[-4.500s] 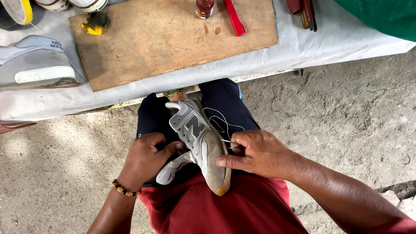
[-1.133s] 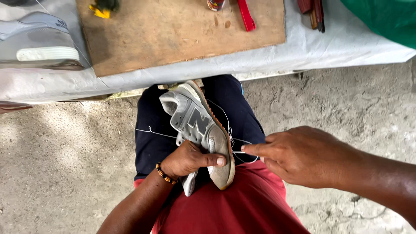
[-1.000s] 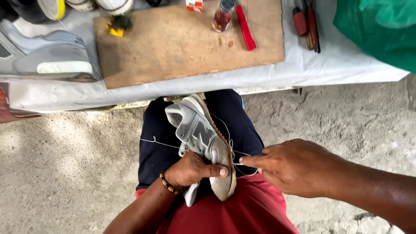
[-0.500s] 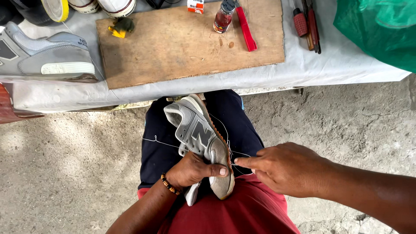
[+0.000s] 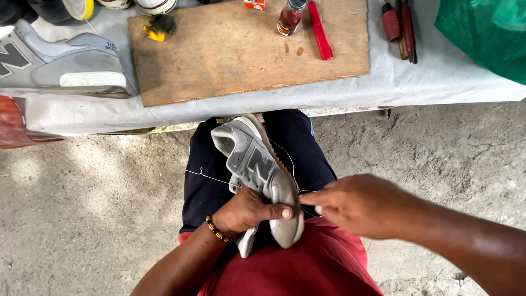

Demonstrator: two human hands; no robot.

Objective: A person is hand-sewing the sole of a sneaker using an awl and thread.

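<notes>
The left hand [image 5: 246,211] grips the toe of a grey suede sneaker [image 5: 257,175] lying on the person's lap, heel pointing away toward the bench [image 5: 449,82]. The right hand [image 5: 361,205], just beside the toe, pinches a thin white thread [image 5: 211,176]. Farther off, a brown wooden board [image 5: 235,55] lies on the bench.

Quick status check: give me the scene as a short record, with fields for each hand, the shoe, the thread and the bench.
left hand: grips the toe end of the grey sneaker, thumb across the upper
right hand: fingertips pinched at the sole edge near the toe, on the thread
grey sneaker: on its side on the lap, heel toward the bench
thread: thin, pale, stretched left from the shoe across the dark trousers
bench: wooden board, second grey sneaker, small bottle, red tool
</notes>
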